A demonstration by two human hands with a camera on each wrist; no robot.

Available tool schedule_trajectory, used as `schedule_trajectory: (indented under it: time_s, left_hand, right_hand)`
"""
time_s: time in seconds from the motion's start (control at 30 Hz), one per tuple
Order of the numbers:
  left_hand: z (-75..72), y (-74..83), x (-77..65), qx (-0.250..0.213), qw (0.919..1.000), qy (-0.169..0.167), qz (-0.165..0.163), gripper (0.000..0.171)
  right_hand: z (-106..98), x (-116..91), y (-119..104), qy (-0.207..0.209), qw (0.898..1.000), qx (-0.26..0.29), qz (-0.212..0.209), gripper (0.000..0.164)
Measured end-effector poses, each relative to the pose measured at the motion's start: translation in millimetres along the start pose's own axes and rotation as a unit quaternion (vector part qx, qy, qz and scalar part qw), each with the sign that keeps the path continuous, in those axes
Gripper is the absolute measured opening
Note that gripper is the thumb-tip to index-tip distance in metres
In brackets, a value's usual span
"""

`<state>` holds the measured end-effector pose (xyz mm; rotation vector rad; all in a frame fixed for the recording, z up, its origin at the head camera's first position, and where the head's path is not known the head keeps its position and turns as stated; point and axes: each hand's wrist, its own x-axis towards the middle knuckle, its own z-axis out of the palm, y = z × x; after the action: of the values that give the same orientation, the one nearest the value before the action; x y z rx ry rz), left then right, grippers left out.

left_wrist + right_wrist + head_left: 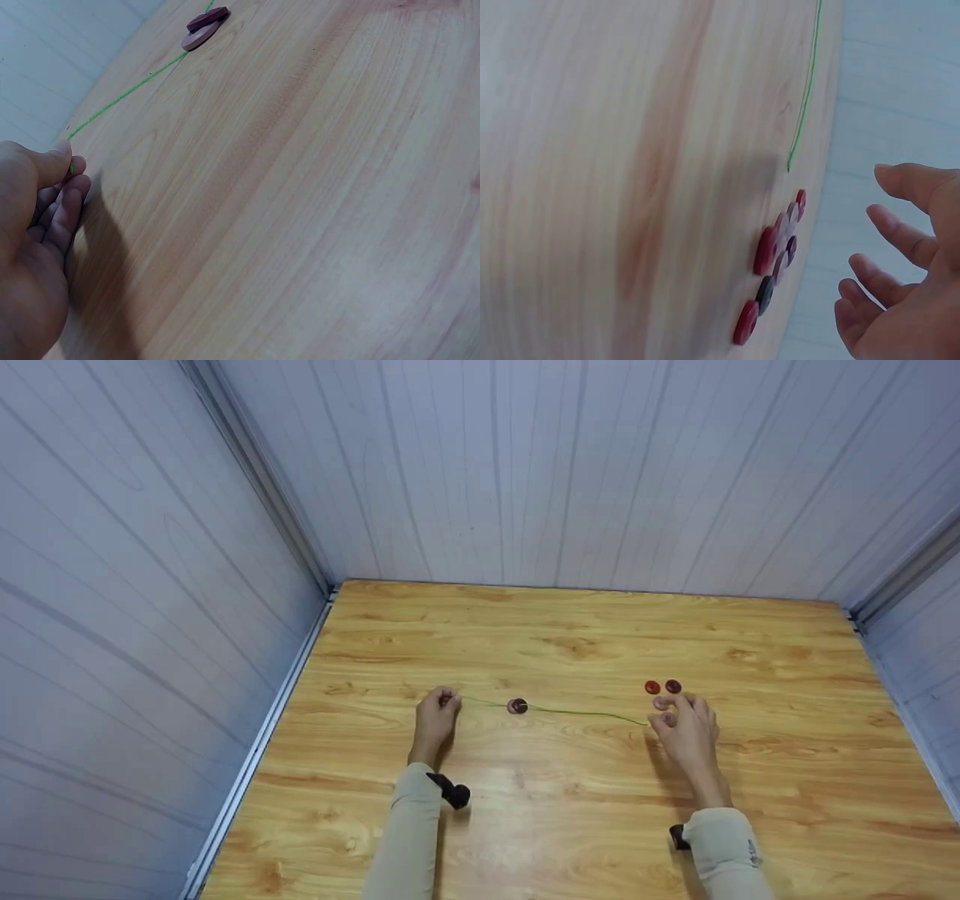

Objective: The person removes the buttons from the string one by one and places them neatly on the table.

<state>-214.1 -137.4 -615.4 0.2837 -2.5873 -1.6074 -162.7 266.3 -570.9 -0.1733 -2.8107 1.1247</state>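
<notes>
My left hand (436, 720) pinches one end of a thin green string (570, 712) between thumb and fingers. Along the string sit two round buttons (202, 30), one dusky pink and one dark maroon, leaning against each other. From there the string runs right across the table to a free end near my right hand (686, 735). The right hand hovers over a group of loose buttons with its fingers spread and apart, as the right wrist view shows. Among those buttons are a red button (652, 687), a dark maroon button (673, 686) and a pink button (661, 703); the hand partly hides the group in the head view.
The wooden table (525, 630) meets a pale panelled wall (487, 472) at the back, with more panels at left and right. A black device (450, 793) is strapped to the left wrist, another (679, 837) to the right.
</notes>
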Motion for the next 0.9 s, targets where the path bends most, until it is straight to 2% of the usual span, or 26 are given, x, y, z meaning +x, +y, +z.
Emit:
schedule_trajectory:
  time_s: [0.23, 0.53, 0.9]
  left_hand:
    - [0.4, -0.8, -0.2, 0.002, 1.0, 0.001, 0.003, 0.01]
    - [0.2, 0.0, -0.8, -0.009, 1.0, 0.001, -0.001, 0.009]
    - [-1.0, 1.4, -1.4, 0.009, 0.9999, -0.011, -0.006, 0.012]
  right_hand:
    - [9.6, 4.6, -15.9, -0.014, 1.0, 0.011, -0.017, 0.036]
    - [24.9, 9.3, -36.5, -0.013, 0.998, 0.002, -0.065, 0.035]
    - [42.5, 15.1, -60.8, -0.037, 0.997, 0.006, -0.073, 0.034]
